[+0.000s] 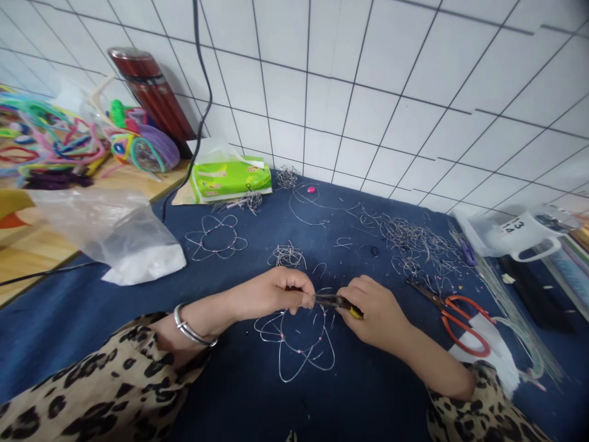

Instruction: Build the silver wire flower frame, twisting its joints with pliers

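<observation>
Head view, and with our clock centred on our hands we sweep left to right! At ten o'clock, far off, sits a heap of multicoloured fuzzy pipe cleaners (pixel 69 138); between nine and ten, a crinkled clear plastic bag (pixel 110 227); toward eleven, a tall red metallic thermos (pixel 159 98). Closer in, at ten, a flat silver wire flower (pixel 215 250) lies on the dark blue cloth (pixel 230 399), with a bright green tissue pack (pixel 234 178) at eleven.

Now the centre: our left hand (pixel 276 291) has thumb and forefinger pinched together at the top of a pink-beaded silver wire ring with looped petals (pixel 299 352), which spreads below us at six o'clock. Dark metal pliers with yellow grips (pixel 326 300) reach those fingertips; whether their jaws bite the wire, we can't tell. Our right hand (pixel 370 310) has its fingers wrapped around the grips.

On we go: at two, a loose pile of silver wire scraps (pixel 418 239); at three, orange-handled scissors with dark blades (pixel 446 304); between two and three, a white mug with black numerals (pixel 515 233).
</observation>
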`<action>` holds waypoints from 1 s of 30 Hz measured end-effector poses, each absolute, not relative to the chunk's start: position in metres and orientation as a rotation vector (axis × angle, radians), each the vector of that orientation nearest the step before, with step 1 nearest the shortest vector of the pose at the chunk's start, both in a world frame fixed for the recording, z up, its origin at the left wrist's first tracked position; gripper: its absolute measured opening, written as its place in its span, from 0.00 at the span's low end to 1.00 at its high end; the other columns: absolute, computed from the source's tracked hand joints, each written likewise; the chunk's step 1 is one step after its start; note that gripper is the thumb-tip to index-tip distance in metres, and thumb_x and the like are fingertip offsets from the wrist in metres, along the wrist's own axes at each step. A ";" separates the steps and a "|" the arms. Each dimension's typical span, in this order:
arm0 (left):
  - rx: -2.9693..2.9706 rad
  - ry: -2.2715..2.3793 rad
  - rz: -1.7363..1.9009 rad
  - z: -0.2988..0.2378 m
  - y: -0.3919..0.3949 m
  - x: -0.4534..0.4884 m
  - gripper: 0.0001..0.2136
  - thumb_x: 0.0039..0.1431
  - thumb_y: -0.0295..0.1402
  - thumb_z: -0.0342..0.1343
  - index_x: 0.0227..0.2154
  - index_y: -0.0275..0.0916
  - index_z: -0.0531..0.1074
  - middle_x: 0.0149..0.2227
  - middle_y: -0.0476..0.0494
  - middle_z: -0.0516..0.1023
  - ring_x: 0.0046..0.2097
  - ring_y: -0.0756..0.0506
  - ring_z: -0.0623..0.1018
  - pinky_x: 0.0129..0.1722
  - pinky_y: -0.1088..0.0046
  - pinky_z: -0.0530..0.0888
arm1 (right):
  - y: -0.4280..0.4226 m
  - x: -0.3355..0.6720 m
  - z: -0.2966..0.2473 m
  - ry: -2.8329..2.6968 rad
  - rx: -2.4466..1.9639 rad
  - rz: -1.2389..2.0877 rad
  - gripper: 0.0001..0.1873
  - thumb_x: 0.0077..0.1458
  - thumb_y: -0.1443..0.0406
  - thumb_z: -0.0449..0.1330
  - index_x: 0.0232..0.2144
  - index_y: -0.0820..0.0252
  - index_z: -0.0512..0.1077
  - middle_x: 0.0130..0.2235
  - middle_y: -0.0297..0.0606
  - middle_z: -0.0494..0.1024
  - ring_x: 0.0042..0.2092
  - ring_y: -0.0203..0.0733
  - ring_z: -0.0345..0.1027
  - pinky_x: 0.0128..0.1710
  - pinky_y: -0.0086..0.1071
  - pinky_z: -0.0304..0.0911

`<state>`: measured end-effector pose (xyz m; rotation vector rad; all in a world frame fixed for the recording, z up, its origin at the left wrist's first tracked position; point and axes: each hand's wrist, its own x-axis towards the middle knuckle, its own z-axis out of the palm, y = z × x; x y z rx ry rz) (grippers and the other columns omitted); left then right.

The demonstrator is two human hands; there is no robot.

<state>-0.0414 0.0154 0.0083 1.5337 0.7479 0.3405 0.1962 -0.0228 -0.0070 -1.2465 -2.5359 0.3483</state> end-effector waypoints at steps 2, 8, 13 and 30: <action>1.535 0.731 0.325 0.009 0.015 -0.041 0.06 0.55 0.30 0.51 0.29 0.34 0.71 0.31 0.47 0.71 0.28 0.52 0.69 0.29 0.77 0.66 | -0.022 0.198 -0.007 -2.590 -1.232 0.216 0.08 0.53 0.67 0.53 0.36 0.60 0.69 0.33 0.38 0.69 0.35 0.39 0.57 0.37 0.33 0.55; 1.553 0.710 0.314 0.008 0.014 -0.040 0.06 0.55 0.29 0.50 0.29 0.34 0.71 0.30 0.48 0.71 0.28 0.53 0.69 0.30 0.77 0.67 | -0.020 0.200 -0.003 -2.702 -1.195 -0.158 0.11 0.54 0.65 0.52 0.39 0.60 0.69 0.31 0.39 0.67 0.35 0.42 0.54 0.35 0.35 0.52; 1.576 0.672 0.289 0.004 0.015 -0.041 0.06 0.56 0.28 0.50 0.29 0.34 0.71 0.31 0.48 0.70 0.28 0.53 0.69 0.29 0.77 0.66 | -0.020 0.200 -0.001 -2.724 -1.124 -0.293 0.11 0.54 0.66 0.51 0.39 0.61 0.69 0.30 0.38 0.66 0.34 0.41 0.53 0.33 0.35 0.50; 1.456 0.611 0.248 -0.001 0.014 -0.038 0.04 0.53 0.28 0.53 0.28 0.34 0.72 0.29 0.48 0.72 0.27 0.53 0.69 0.28 0.78 0.66 | -0.017 0.202 -0.001 -2.752 -1.015 -0.397 0.08 0.56 0.65 0.50 0.36 0.60 0.69 0.28 0.35 0.64 0.32 0.39 0.51 0.30 0.35 0.46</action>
